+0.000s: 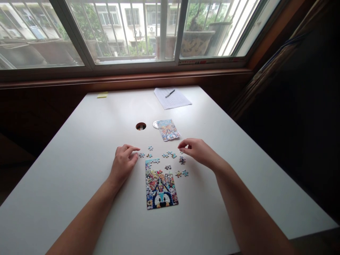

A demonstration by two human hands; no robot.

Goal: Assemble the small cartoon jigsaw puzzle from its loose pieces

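A partly assembled jigsaw puzzle [161,191] lies on the white table, showing a blue cartoon dog face below a crowd of small figures. Its upper right part is a gap, with a short strip of joined pieces along the top left. My left hand [124,160] rests left of the puzzle, index finger stretched out and thumb apart, beside a loose puzzle piece [142,155]. To the upper right, my right hand [195,150] has thumb and index finger brought together in a pinch, just above a partly hidden piece. Whatever the fingertips hold is too small to make out.
Several loose pieces [182,160] lie around the puzzle's top and right side. Beyond them is a picture card [169,130] over a round silver disc [155,124], beside a round table hole [140,126]. Farther back are paper [170,101], a pen [170,93] and yellow sticky notes [102,95].
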